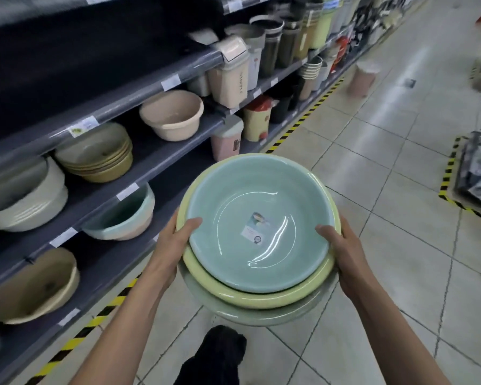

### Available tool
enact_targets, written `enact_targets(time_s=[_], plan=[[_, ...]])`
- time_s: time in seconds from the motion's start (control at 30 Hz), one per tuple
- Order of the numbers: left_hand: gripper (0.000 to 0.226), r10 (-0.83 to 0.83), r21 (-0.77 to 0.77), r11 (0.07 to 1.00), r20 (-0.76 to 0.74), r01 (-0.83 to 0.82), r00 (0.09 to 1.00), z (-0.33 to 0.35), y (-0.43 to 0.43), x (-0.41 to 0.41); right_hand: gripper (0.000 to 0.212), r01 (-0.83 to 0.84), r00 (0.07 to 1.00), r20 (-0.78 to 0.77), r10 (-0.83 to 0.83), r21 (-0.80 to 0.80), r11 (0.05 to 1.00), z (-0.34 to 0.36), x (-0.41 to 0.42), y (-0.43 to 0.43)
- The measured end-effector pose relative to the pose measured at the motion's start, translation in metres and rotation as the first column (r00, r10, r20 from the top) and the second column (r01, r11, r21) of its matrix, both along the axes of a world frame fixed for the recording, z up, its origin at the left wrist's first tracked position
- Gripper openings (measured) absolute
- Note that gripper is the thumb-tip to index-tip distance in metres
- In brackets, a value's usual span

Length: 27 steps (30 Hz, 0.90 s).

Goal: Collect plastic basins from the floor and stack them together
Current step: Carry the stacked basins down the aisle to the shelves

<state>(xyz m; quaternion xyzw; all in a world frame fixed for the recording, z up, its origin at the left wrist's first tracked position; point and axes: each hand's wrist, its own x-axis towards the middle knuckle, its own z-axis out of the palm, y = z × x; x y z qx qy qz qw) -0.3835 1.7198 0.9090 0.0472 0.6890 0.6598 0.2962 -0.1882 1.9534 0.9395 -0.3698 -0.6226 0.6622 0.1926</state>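
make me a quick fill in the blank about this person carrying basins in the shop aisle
The left hand and right hand grip the basin stack, whose top basin has a ____ stuck inside.
The shelves stand on the person's ____ side.
The floor tape beside them is striped yellow and ____.
Missing words: sticker; left; black.

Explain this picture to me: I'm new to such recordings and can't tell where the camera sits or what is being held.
There is no machine here. A camera worn on a person's head looks down at their own arms. The left hand and right hand grip a stack of basins by its sides, thumbs over the rim. A blue-green basin sits in a yellow-green basin, with a pale green basin underneath. The stack is held above a tiled floor. The shelves on the left carry more basins and a lidded bin.
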Motion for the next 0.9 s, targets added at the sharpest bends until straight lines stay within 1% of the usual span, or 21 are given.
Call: enact_targets(time_s=[0.07, 0.17, 0.37, 0.57, 0.67, 0.73, 0.8, 0.9], plan=[[0.037, 0.045, -0.008, 0.999, 0.024, -0.045, 0.999, -0.009, 0.021, -0.033, 0.041, -0.051, 0.999, 0.005, 0.051, -0.004, 0.999, -0.008, -0.041, 0.027], [0.036, 0.105, -0.011, 0.994, 0.042, -0.105, 0.994, -0.023, 0.057, -0.085, 0.041, -0.086, 0.996, 0.014, 0.086, -0.031, 0.996, -0.025, -0.106, 0.070], [0.031, 0.214, -0.058, 0.976, 0.082, -0.209, 0.973, -0.034, 0.128, -0.185, 0.042, -0.185, 0.979, 0.075, 0.191, -0.083, 0.979, -0.043, -0.233, 0.157], [0.031, 0.336, -0.076, 0.941, 0.102, -0.329, 0.936, -0.036, 0.190, -0.251, 0.044, -0.278, 0.950, 0.106, 0.293, -0.137, 0.951, -0.055, -0.334, 0.235], [0.032, 0.408, -0.087, 0.913, 0.130, -0.399, 0.904, -0.045, 0.220, -0.284, 0.041, -0.360, 0.919, 0.113, 0.377, -0.147, 0.921, -0.061, -0.391, 0.273], [0.037, 0.471, -0.088, 0.882, 0.154, -0.463, 0.869, -0.056, 0.239, -0.305, 0.041, -0.436, 0.884, 0.114, 0.454, -0.150, 0.887, -0.067, -0.434, 0.299], [0.041, 0.553, -0.080, 0.833, 0.172, -0.548, 0.815, -0.068, 0.260, -0.326, 0.041, -0.513, 0.840, 0.112, 0.531, -0.157, 0.844, -0.076, -0.479, 0.324], [0.042, 0.659, -0.083, 0.750, 0.173, -0.656, 0.732, -0.085, 0.290, -0.350, 0.043, -0.626, 0.756, 0.100, 0.647, -0.177, 0.760, -0.095, -0.542, 0.362]])
